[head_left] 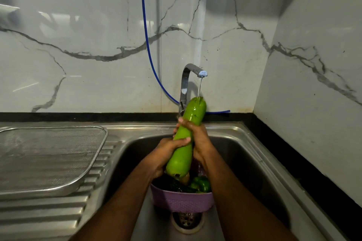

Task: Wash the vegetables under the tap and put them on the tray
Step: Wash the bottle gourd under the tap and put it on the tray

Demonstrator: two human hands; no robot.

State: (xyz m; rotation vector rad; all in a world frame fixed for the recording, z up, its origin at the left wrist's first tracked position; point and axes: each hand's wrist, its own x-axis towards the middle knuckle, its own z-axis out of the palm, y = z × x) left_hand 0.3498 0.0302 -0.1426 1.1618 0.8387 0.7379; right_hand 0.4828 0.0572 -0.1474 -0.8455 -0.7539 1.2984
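Under tap: two hands gripping one gourd.

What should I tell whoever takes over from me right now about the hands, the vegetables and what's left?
Left hand: grip round the middle of the long light-green bottle gourd.
Right hand: grip round the gourd a little higher.
Gourd is tilted, top end under the running stream from the chrome tap, over the steel sink.
Purple plastic colander sits in the sink over the drain, holding a green bell pepper and darker vegetables.
Steel mesh tray on the drainboard holds nothing yet.
Left: finish rinsing the gourd, tray it, then wash the rest.
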